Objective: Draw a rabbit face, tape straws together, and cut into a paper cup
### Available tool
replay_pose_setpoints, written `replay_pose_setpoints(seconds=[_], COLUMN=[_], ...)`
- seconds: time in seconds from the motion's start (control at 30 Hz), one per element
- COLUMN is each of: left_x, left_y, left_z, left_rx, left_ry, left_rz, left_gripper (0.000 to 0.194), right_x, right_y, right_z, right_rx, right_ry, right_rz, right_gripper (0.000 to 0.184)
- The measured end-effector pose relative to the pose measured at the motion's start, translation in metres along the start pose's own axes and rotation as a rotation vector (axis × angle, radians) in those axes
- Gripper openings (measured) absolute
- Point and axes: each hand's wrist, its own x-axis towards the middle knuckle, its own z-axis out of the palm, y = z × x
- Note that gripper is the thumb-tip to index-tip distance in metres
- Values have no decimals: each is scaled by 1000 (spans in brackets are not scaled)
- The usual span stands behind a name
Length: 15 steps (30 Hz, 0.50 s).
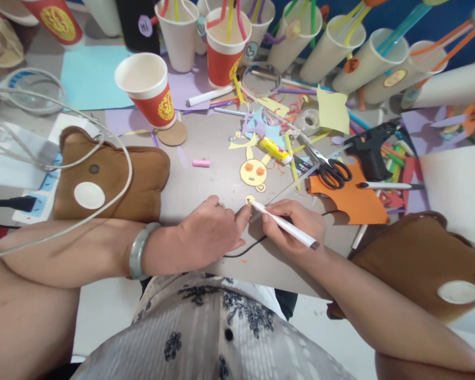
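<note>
My right hand (295, 227) is closed round a white marker (288, 224) with a brown end. Its tip meets a small yellow paper circle (250, 200) on the table. With its index fingertip, my left hand (208, 229) presses at the circle's lower edge; its thumb is apart and other fingers are partly bent. Just above lies a yellow paper rabbit face (253, 172) with orange eyes and a small heart tag at its lower right. A pink marker cap (201, 163) rests to the left.
Scissors (334, 171), a black glue gun (372, 150), a glue stick (275, 149) and paper scraps lie at the right. Several cups with straws line the back; a red-and-white cup (148, 87) stands nearer. Brown plush pieces (111, 179) flank me. A white cable (130, 174) loops over my left arm.
</note>
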Motion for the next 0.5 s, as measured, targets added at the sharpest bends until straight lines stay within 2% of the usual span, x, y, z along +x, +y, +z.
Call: replay_pose_setpoints(seconds=[0.5], left_x=[0], left_y=[0], left_z=[-1], left_rx=[15], left_ry=[-23], left_rz=[1], left_gripper=[71], right_x=[0], right_y=[1], right_z=[0], right_rx=[8], right_ry=[30], right_rz=[-16], right_gripper=[10])
